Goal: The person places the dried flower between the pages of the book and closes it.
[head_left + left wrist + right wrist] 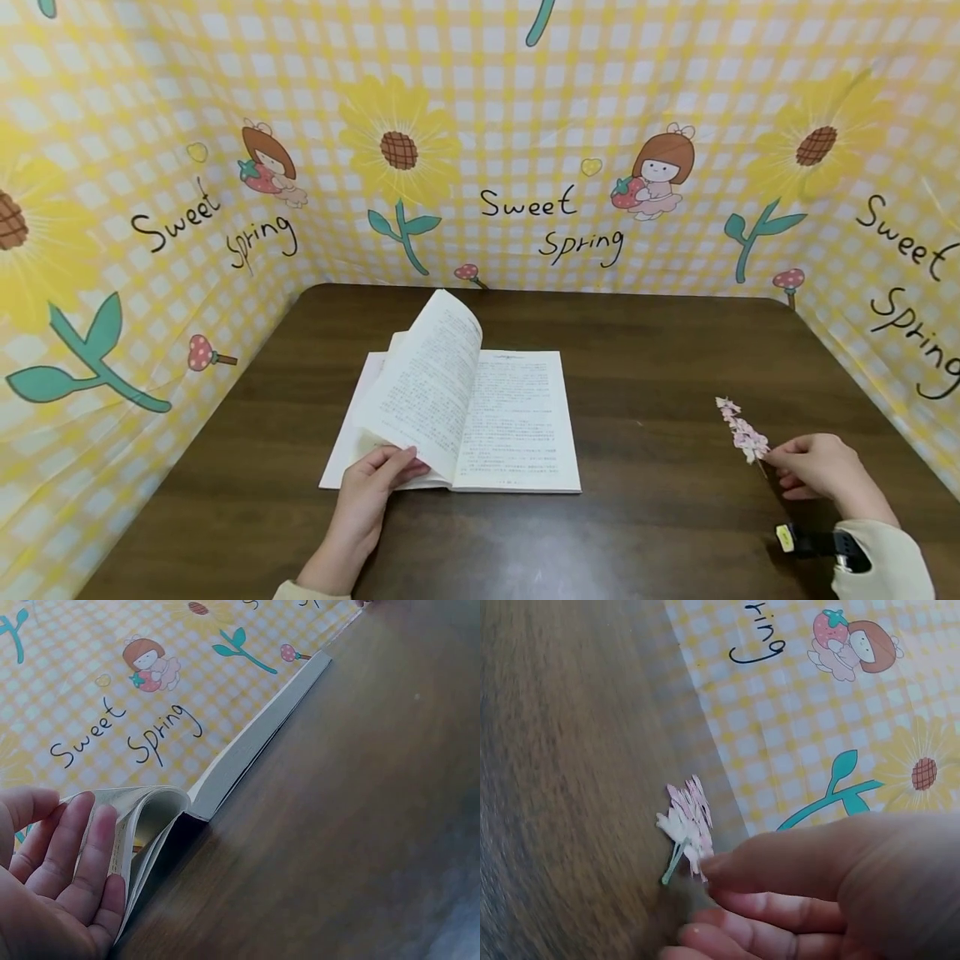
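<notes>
An open book [517, 417] with printed pages lies on the dark wooden table. My left hand [367, 500] is at its lower left edge and pinches several left-hand pages, which are lifted and curve upward. In the left wrist view, the left hand [64, 877] has its thumb and fingers at the edge of the curved pages [161, 802]. To the right of the book, my right hand [821, 471] pinches a sprig of small pale pink flowers [744, 433] between thumb and finger. The right wrist view shows the flower sprig [686, 821] by the thumb tip of the right hand [787, 892].
A yellow checked cloth [517, 108] with printed flowers and lettering rises behind the table and along both sides. The wooden table [637, 517] stretches between the book and the right hand. A dark band with a yellow-faced device [806, 540] sits on the right wrist.
</notes>
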### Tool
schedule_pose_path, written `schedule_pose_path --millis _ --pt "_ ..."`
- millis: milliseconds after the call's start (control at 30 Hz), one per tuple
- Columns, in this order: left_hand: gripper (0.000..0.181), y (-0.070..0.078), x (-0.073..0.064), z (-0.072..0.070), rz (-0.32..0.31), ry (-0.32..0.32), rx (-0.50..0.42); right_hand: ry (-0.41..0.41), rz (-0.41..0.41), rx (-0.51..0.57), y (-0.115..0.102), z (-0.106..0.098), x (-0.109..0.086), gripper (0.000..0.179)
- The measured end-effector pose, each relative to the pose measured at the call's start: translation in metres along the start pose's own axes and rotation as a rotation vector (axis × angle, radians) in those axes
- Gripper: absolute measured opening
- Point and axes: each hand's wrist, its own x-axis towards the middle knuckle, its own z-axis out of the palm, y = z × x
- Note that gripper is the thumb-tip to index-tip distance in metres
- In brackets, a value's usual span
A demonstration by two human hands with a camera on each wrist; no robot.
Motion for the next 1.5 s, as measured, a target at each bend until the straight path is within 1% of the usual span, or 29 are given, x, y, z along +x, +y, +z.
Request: schedule_pose_path --millis 67,133,233,467,567,867,1100,1333,1500 --pt "0.015 0.0 0.0 0.001 0.0 -0.004 0.0 0.026 0.021 0.017 0.002 -0.001 0.0 0.043" --pt "0.015 0.0 0.001 0.001 -0.002 -0.007 0.002 0.053 0.035 0.011 0.003 -0.001 0.0 0.052" --pt "0.015 0.0 0.0 0.0 -0.003 -0.01 0.009 0.077 0.028 -0.005 0.002 0.001 0.001 0.057" --pt "0.017 -0.001 0.002 0.0 0.013 -0.01 0.002 0.073 -0.035 -0.075 -0.003 0.005 0.006 0.039" --pt "0.019 -0.001 0.003 0.0 0.014 -0.011 -0.002 0.063 -0.04 -0.081 -0.005 0.004 0.008 0.035" --pt "0.016 -0.001 0.002 0.0 -0.009 0.001 0.007 0.037 -0.056 -0.063 -0.009 0.006 0.009 0.031" --pt "0.015 -0.001 0.002 0.0 -0.018 0.001 0.012 0.06 -0.08 -0.066 -0.009 0.011 0.007 0.027" --pt "0.015 -0.001 0.002 0.0 -0.017 -0.007 0.001 0.046 -0.112 -0.021 -0.009 0.012 0.007 0.029" --pt "0.015 0.0 0.002 -0.001 -0.014 -0.008 0.003 0.006 -0.135 0.078 -0.009 0.014 0.008 0.026"
